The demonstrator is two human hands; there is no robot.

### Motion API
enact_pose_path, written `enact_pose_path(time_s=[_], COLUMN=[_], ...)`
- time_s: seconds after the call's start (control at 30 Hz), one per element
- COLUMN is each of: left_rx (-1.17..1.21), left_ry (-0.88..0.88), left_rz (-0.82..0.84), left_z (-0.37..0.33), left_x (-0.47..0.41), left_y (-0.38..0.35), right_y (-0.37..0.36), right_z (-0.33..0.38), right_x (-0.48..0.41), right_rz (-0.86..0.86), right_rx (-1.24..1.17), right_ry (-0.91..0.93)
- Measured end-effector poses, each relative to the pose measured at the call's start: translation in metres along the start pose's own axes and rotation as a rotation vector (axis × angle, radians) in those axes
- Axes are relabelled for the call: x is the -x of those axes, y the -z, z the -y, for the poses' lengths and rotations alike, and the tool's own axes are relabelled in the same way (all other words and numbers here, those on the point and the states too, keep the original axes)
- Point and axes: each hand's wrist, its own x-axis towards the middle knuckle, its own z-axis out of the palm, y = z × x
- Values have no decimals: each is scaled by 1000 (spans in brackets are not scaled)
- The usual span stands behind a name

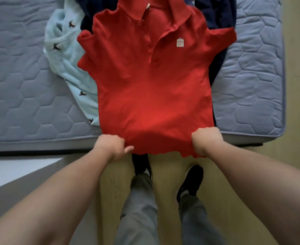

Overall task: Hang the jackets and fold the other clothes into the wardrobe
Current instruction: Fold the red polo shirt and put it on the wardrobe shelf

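Observation:
A red polo shirt (151,89) lies front up across the bed, collar at the far side, its hem hanging over the near edge. My left hand (112,147) grips the hem's left corner. My right hand (205,140) grips the right corner. Under the shirt on the left lies a pale blue garment (66,68) with small dark bird figures. A dark navy garment (216,18) shows beneath it at the top and right.
The grey-blue quilted mattress (22,85) spans the view, its near edge just in front of my hands. Below are a wooden floor (168,174), my legs and black shoes. A grey and white surface (13,174) sits at lower left.

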Motion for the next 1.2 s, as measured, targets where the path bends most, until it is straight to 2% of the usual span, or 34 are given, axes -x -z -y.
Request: enact_pose_path(time_s=[0.17,0.27,0.33,0.4,0.47,0.6,0.67,0.73,0.83,0.93,1.1,1.2], left_rx=[321,571,678,816,848,437,261,262,622,1110,1578,1914], left_ry=[96,269,450,603,605,176,76,35,74,201,421,345], left_rz=[-601,-822,-894,-873,-809,-660,-627,-690,-719,-581,-348,-155], left_z=[35,69,96,124,148,188,204,215,224,228,225,220], left_x=[-40,-66,-83,-97,-108,-119,-121,-118,-108,-103,-103,-98], left_y=[94,146,173,191,198,201,198,193,182,169,143,133], right_y=[85,135,166,194,216,242,246,248,250,253,256,258], right_z=[16,28,37,48,62,92,107,119,131,139,152,159], right_x=[-46,-75,-92,-108,-122,-147,-157,-165,-172,-176,-176,-175], right_rz=[-219,-342,-389,-424,-451,-534,-569,-584,-572,-555,-525,-533], right_rx=[-229,-350,-446,-511,-527,-527,-522,-515,-488,-451,-386,-347], right_ry=[-53,-60,-61,-31,29,132,141,113,43,-1,-63,-100])
